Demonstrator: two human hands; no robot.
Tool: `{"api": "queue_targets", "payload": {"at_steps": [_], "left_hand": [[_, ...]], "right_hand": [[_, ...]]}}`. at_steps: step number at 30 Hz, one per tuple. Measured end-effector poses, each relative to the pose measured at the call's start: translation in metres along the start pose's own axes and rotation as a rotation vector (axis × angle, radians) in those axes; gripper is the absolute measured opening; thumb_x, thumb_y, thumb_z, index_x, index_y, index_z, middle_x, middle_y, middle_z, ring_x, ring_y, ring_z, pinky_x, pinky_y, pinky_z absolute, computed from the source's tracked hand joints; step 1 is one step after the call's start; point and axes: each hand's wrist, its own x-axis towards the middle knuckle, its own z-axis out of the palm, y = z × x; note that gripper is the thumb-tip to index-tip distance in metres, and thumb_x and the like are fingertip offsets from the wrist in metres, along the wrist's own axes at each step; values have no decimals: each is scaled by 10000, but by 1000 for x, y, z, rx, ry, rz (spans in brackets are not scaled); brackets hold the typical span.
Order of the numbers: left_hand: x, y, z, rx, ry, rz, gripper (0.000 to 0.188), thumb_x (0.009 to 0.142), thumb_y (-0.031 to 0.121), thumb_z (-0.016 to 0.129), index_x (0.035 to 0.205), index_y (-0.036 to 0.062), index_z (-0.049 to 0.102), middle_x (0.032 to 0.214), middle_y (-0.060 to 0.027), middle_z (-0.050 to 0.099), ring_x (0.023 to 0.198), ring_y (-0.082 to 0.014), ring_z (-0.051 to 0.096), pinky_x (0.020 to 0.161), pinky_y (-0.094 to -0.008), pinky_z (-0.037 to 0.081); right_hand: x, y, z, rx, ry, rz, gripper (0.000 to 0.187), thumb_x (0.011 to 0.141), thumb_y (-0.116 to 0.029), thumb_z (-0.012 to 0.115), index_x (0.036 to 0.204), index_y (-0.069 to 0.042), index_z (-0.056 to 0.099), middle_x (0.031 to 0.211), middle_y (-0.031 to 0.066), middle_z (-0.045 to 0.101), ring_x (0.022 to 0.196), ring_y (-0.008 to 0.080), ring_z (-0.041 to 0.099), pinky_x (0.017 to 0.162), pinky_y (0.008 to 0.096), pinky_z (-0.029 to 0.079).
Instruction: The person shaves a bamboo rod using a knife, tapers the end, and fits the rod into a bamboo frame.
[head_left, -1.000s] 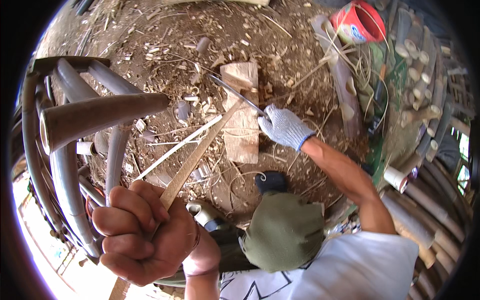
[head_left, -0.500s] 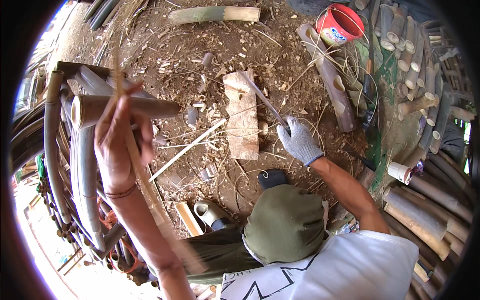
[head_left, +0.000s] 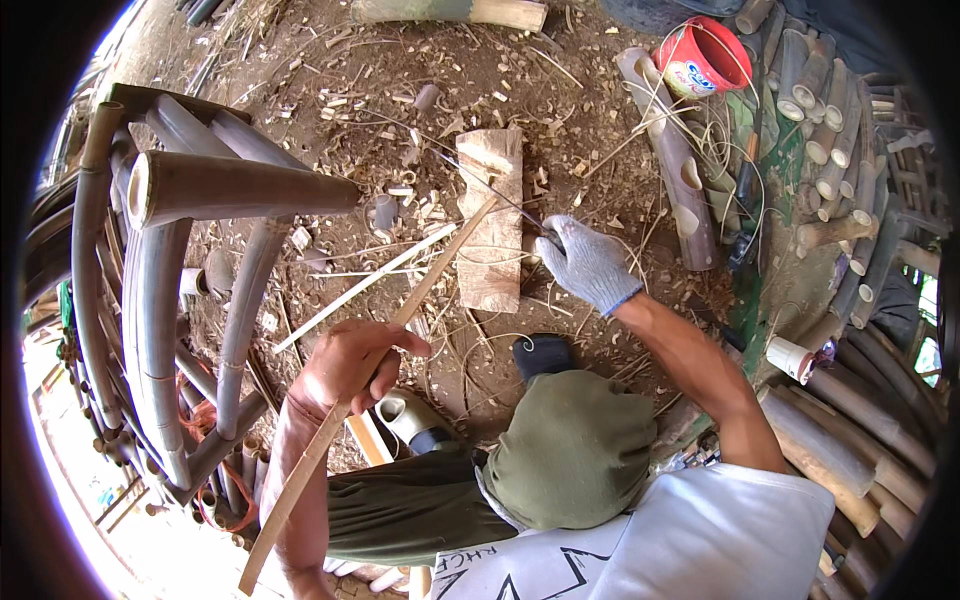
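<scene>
A long flat bamboo strip [head_left: 445,258] slants up from the lower left, and my bare left hand [head_left: 355,368] is closed around its middle. Its upper end lies over a pale wooden block [head_left: 490,285], close to a thin blade. That blade belongs to a knife [head_left: 505,198] gripped by my right hand [head_left: 588,262], which wears a grey knitted glove. The glove hides the knife's handle. Whether the strip touches the blade or the block, I cannot tell.
A bamboo frame [head_left: 240,195] stands at left. Beyond the block lie wood chips and a thick bamboo piece [head_left: 450,12]. At right are a notched bamboo pole [head_left: 672,160], a red bucket [head_left: 703,58] and stacked poles [head_left: 815,420]. Olive cloth [head_left: 570,450] fills the lower middle.
My left hand has come down and right from beside the bamboo frame, swinging the strip's upper end over the block. The gloved hand and knife have shifted slightly left and up.
</scene>
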Motion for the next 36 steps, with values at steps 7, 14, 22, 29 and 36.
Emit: {"api": "queue_targets", "payload": {"at_steps": [7,14,22,29,36], "left_hand": [[-2,4,8,-75,-19,19,447,1068,201,315,1053,-83,660,470,-17,467,299,-89,416,281,-201,344],[0,-18,18,27,-39,176,420,1066,201,349,1089,-81,659,476,-11,479,315,-88,442,295,-193,350],[-96,6,85,56,128,315,433,1057,309,410,1050,-18,693,466,5,434,324,-66,388,303,-205,306],[-120,-12,94,83,320,701,465,1054,408,467,1037,13,711,523,63,406,418,-41,380,386,-248,285],[-103,-14,156,-27,104,993,289,1024,297,587,1054,16,648,726,-15,613,611,-98,574,552,-247,457]], "right_hand": [[12,-27,5,118,141,-279,292,971,-339,554,942,-51,593,777,157,643,662,362,666,561,457,520],[8,-6,21,19,-1,18,253,944,-309,556,916,-63,611,747,169,646,672,366,663,592,476,526],[24,-36,-70,-236,300,-238,203,890,-265,600,847,-66,603,716,153,623,659,314,647,587,421,518],[37,-85,-135,1235,488,-107,206,900,-192,636,1003,-14,638,735,106,673,553,214,638,508,343,536],[19,-178,-225,1308,435,-154,310,899,-374,722,884,-66,698,711,14,638,521,97,527,475,275,434]]}}
